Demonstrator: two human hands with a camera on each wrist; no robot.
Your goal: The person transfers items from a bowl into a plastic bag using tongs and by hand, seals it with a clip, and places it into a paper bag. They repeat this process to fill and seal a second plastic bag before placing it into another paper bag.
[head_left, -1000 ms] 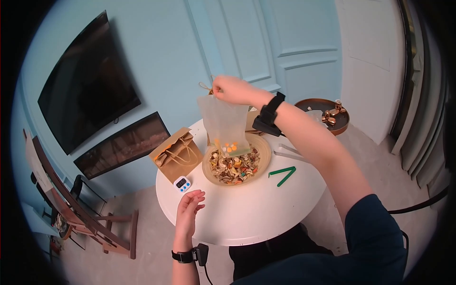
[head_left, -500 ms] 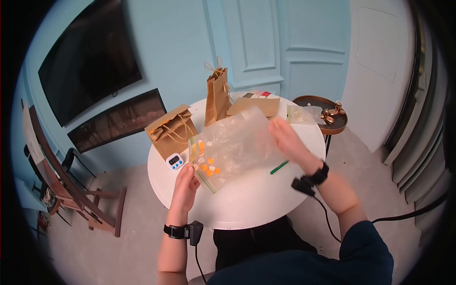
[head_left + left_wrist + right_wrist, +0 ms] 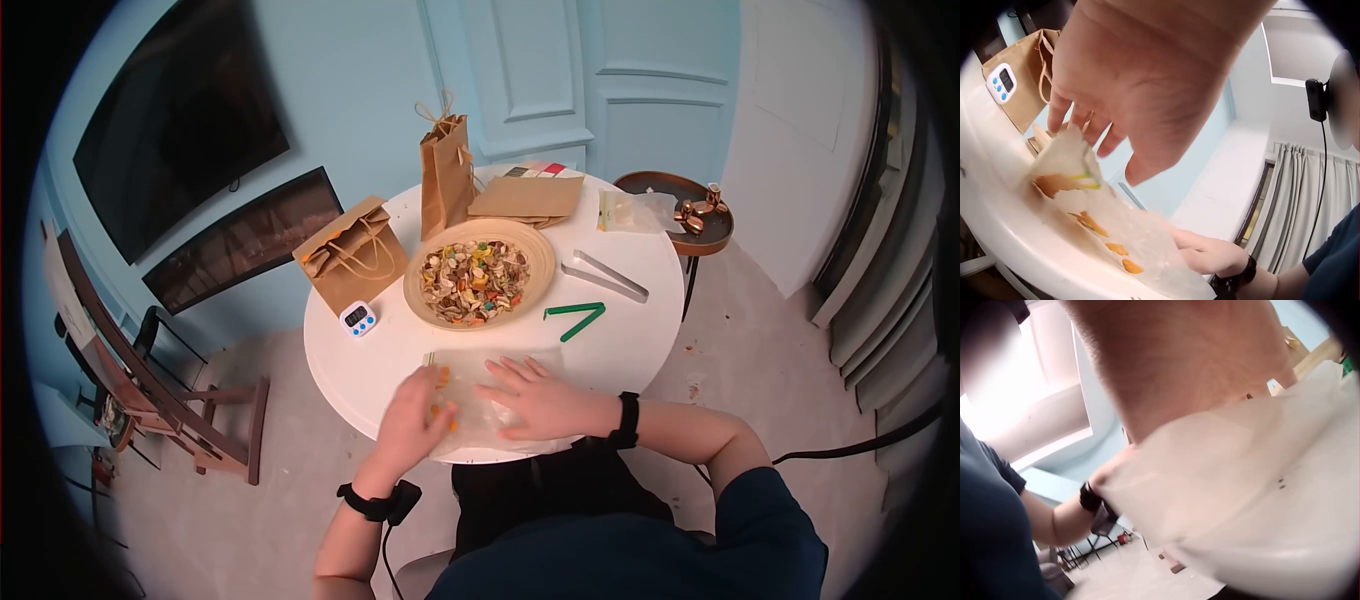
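Note:
A translucent zip bag [image 3: 465, 392] with several orange and pale pieces lies flat at the table's near edge. Spread fingers of my right hand [image 3: 540, 405] rest on its middle. Over the zip end is my left hand [image 3: 405, 420], its thumb held apart from the other fingers. In the left wrist view, the fingers of that left hand [image 3: 1138, 87] reach down to the bag's raised corner [image 3: 1066, 153], with orange pieces [image 3: 1116, 249] inside below. Beyond the bag stands a round wooden bowl [image 3: 542, 270] of mixed dried pieces. My right palm hides part of the bag.
Right of the bowl lie metal tongs [image 3: 610, 275] and a green bag clip [image 3: 578, 316], opened to a V. A white timer [image 3: 358, 318] and a paper bag [image 3: 350, 258] are at left. Behind stand another paper bag [image 3: 446, 185], flat brown paper [image 3: 527, 197] and a clear bag [image 3: 635, 212].
The zip bag, hung over the bowl by my right hand, has come down to the table's near edge, zip end left. My right hand has let go and lies flat on it.

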